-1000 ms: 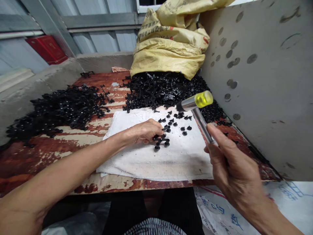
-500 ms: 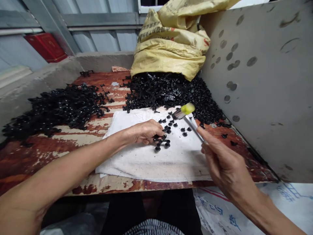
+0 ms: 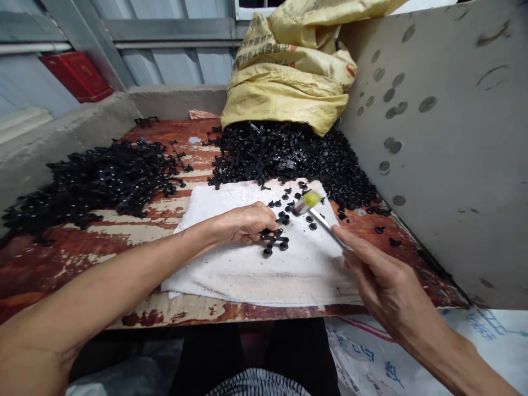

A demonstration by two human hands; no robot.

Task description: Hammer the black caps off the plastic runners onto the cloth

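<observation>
My left hand (image 3: 254, 223) is closed on a black plastic bracket (image 3: 275, 237) with round feet, held against the white cloth (image 3: 231, 275). Its fingertips partly cover the bracket. In my right hand (image 3: 381, 275) is the metal handle of a small hammer (image 3: 307, 202), whose head has one yellow-green end and is blurred. The hammer head is raised above the cloth, up and to the right of the bracket. Around and beneath it lie several loose black round plugs (image 3: 312, 226).
Assembled black parts (image 3: 111, 176) are heaped on the left of the worn red-brown tabletop (image 3: 140, 236). At the back, a yellow woven sack (image 3: 284, 104) spills a pile of small black parts (image 3: 284, 154). A grey panel (image 3: 445, 165) stands along the right side.
The hammer head has dropped slightly and shifted a little left, with my right hand moving slightly. My left hand keeps its hold on the bracket, almost in the same place.
</observation>
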